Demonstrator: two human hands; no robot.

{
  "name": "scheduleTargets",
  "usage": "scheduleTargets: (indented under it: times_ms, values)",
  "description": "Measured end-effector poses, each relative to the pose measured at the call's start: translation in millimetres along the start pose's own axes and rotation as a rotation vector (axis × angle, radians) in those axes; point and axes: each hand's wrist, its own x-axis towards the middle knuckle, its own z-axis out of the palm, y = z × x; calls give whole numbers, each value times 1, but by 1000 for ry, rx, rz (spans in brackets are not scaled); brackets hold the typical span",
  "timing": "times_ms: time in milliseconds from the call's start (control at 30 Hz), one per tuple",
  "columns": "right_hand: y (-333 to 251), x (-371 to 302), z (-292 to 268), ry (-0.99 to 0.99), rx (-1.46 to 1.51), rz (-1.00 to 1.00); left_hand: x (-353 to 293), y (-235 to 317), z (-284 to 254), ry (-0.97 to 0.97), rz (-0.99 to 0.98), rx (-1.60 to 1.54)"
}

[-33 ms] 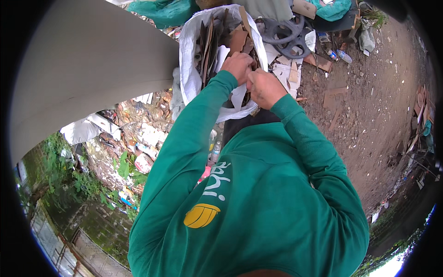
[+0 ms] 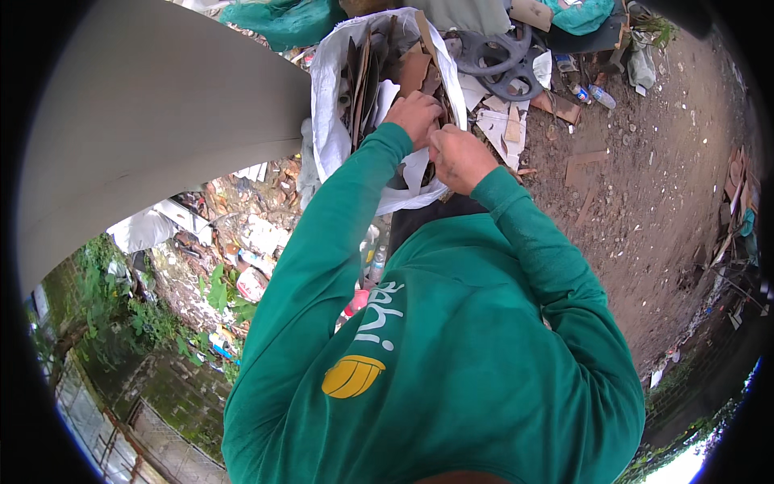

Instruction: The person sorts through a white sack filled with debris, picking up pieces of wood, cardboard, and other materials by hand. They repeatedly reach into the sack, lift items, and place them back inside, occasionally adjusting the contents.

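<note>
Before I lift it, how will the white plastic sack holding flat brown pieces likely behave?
The white plastic sack will probably flop, since its rim is creased and uneven. The flat brown pieces sit at differing angles, so they may shift if it tips.

On your right, a clear bottle (image 2: 602, 97) lies on brown dirt (image 2: 645, 185) near grey wheel-shaped pieces (image 2: 496, 72); on your left stand a broad grey panel (image 2: 161, 105) and leafy plants (image 2: 218, 292).

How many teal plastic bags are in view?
2: one teal plastic bag is up-left of the white sack, a second bag up-right; the top edge crops both. A teal patch at far right is too unclear to count; more may be hidden.
</note>
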Motion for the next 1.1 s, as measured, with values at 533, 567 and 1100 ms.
scheduleTargets:
  times_ms: [533, 567, 1100]
  values:
    - [10, 6, -4, -641, -415, 135, -40, -84, -93, -425, 84, 497]
    - [8, 8, -4, -686, -419, 147, -43, -87, -96, -491, 53, 490]
    - [22, 130, 74, -624, -706, 62, -27, -36, -3, -209, -519, 812]
